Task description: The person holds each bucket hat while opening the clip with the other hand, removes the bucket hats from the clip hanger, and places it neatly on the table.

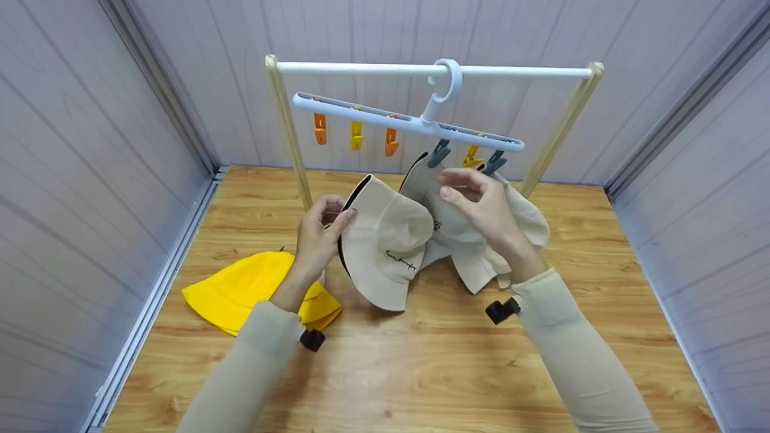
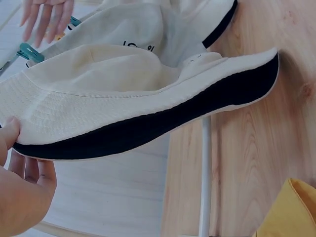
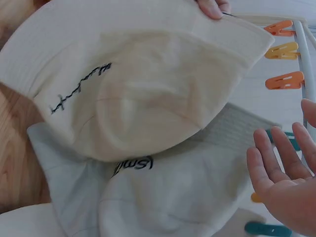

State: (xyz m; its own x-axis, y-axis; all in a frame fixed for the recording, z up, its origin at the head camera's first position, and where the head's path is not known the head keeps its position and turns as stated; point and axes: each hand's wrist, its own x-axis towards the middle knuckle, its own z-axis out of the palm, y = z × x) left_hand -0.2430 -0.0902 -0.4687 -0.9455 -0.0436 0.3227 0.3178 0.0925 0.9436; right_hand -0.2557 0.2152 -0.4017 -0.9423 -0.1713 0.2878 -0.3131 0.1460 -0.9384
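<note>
A beige bucket hat [image 1: 385, 240] with dark lettering and a black lining is pinched at its brim between the thumb and fingers of my left hand [image 1: 322, 234]. Loosely bent, the fingers of my right hand [image 1: 478, 207] hold nothing, close to a dark green clip [image 1: 439, 154] on the hanger [image 1: 367, 113]. From that clip hangs a grey-beige bucket hat [image 3: 173, 197], partly hidden behind the held one. Another pale hat [image 1: 526, 213] hangs behind my right hand, by a second green clip [image 1: 495, 162].
The hanger hooks over a white rod [image 1: 529, 72] on a wooden stand [image 1: 283, 132]. Orange and yellow clips [image 1: 357, 135] dangle from its left half. A yellow bucket hat [image 1: 246, 288] lies on the wood-grain surface [image 1: 409, 373] at left. Pale panels [image 1: 78, 180] enclose the sides and back.
</note>
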